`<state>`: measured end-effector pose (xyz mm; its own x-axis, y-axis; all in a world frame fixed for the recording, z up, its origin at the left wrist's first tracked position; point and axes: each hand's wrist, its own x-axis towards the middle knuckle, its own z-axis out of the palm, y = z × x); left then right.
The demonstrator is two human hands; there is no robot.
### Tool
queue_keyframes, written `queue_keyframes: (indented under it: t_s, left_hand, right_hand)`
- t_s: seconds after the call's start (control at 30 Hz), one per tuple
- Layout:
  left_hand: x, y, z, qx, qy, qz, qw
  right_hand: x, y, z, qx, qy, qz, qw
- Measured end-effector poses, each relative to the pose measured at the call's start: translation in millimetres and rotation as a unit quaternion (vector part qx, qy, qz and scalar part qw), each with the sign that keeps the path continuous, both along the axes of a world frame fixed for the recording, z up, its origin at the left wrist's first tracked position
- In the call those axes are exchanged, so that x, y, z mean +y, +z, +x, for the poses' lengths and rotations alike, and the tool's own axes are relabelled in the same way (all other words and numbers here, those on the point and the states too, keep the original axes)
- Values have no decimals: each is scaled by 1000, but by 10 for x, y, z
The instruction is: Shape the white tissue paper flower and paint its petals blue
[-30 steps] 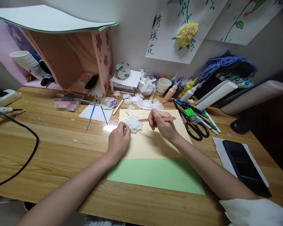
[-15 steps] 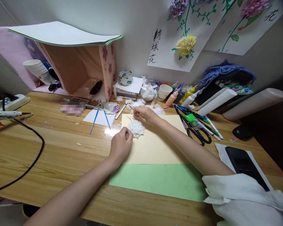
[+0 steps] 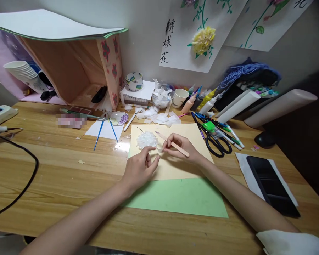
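A round fluffy white paper flower (image 3: 146, 140) lies on the cream sheet of paper (image 3: 180, 166), near its upper left. My right hand (image 3: 182, 147) is closed around a flat, pale wooden stick (image 3: 177, 147) with a narrow tip pointing up and left. Its fingertips also pinch a small white scrap of paper (image 3: 160, 149). Just below the flower, my left hand (image 3: 142, 164) has thumb and index finger apart, close to that scrap, with nothing visible in it. A green sheet (image 3: 180, 196) lies under the cream one.
White paper scraps (image 3: 159, 117) and a paper cup (image 3: 180, 97) sit behind the sheets. Scissors (image 3: 218, 145), markers and paint bottles (image 3: 188, 103) are at right. Two blue brushes (image 3: 99, 134) lie at left, near a power cord (image 3: 33, 177). A black case (image 3: 271, 186) lies at front right.
My right hand has come from above the flower toward me and to its lower right, with the stick and a white scrap. My left thumb and index finger have spread. The view has shifted.
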<state>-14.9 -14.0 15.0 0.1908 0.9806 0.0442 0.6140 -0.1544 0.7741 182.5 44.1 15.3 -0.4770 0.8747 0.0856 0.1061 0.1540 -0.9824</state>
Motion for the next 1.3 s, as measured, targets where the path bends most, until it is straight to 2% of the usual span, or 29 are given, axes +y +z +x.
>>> queue_keyframes:
  t_s: [0.2, 0.37, 0.5, 0.7, 0.83, 1.03, 1.3]
  left_hand:
    - [-9, -39, 36, 20, 5, -9, 1000]
    - [2, -31, 39, 8, 37, -15, 999]
    - [-23, -39, 47, 12, 7, -14, 1000]
    - [-15, -58, 49, 64, 21, -5, 998]
    - [15, -69, 48, 122, 56, 11, 991]
    - [54, -108, 52, 175, 102, 70, 977]
    - [97, -130, 21, 196, 119, 108, 967]
  right_hand:
    - [-61, -121, -24, 18, 1, -18, 1000]
    - [-63, -128, -3, 34, 19, -35, 999]
    - [-85, -121, 0, 41, 41, -41, 997]
    - [-106, -142, 46, -7, -3, 35, 999]
    - [-149, -172, 100, 22, -50, 107, 993]
    - [-198, -188, 75, -35, -1, 197, 980]
    - [-163, -198, 28, -69, 42, 268, 960]
